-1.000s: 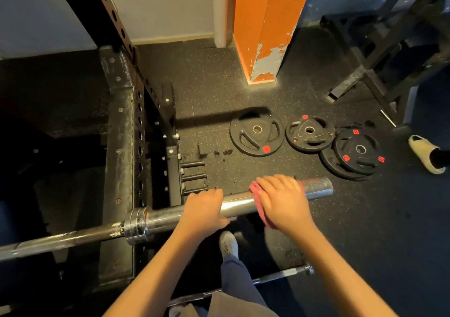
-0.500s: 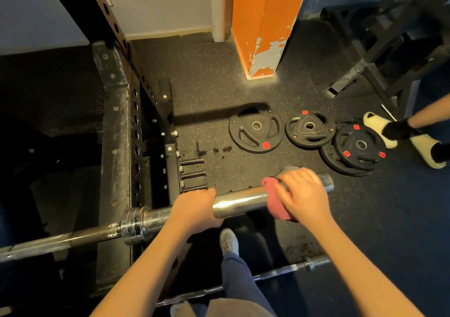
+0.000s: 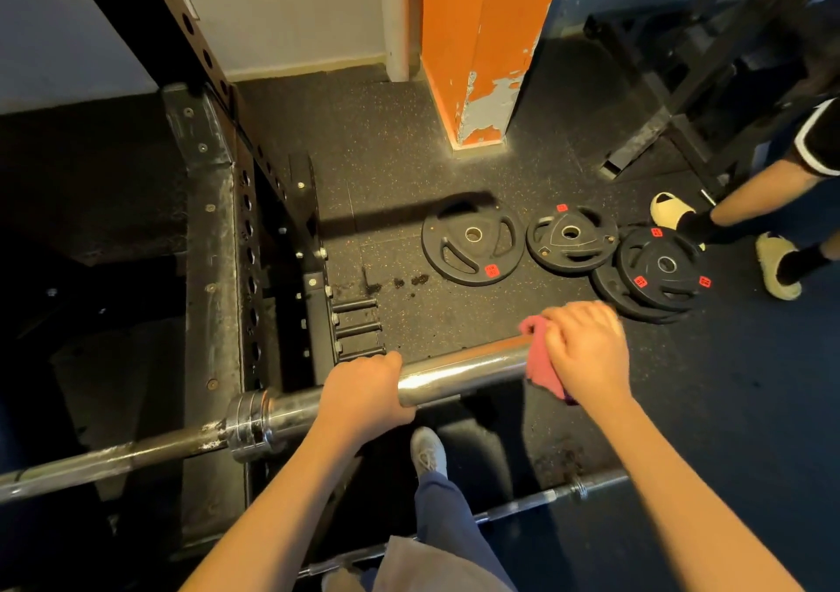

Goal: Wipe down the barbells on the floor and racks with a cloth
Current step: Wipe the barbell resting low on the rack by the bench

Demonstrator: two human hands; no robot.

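1. The barbell (image 3: pixel 463 375) lies across the black rack (image 3: pixel 211 273). Its chrome sleeve sticks out to the right of the upright, above the rubber floor. The outer end of the sleeve is hidden under the cloth.
2. The red cloth (image 3: pixel 541 364) sits on this outer end. The right hand (image 3: pixel 586 355) grasps it, with the fingers curled over both cloth and steel.
3. The left hand (image 3: pixel 363 391) clasps the bare sleeve between the collar (image 3: pixel 250 428) and the cloth, with the fingers bent over the top. I think it steadies the bar so that the sleeve does not spin under the wipe.
4. To do this step well, the cloth should go fully around the sleeve, underside too. It should also cover the end face and then travel back toward the left hand with firm, even pressure.
5. The part under the left hand needs wiping as well, so that hand should move aside when the cloth arrives.
6. The shaft (image 3: pixel 113 459) left of the collar looks dull with pale marks, so it probably needs more rubbing.
7. A second barbell (image 3: pixel 545 498) lies on the floor near the wearer's shoe (image 3: pixel 427 453), and it also belongs to the task.
8. Weight plates (image 3: pixel 472 246) lie beyond, and another person's feet (image 3: pixel 672 212) stand near them, so the elbows should stay close.
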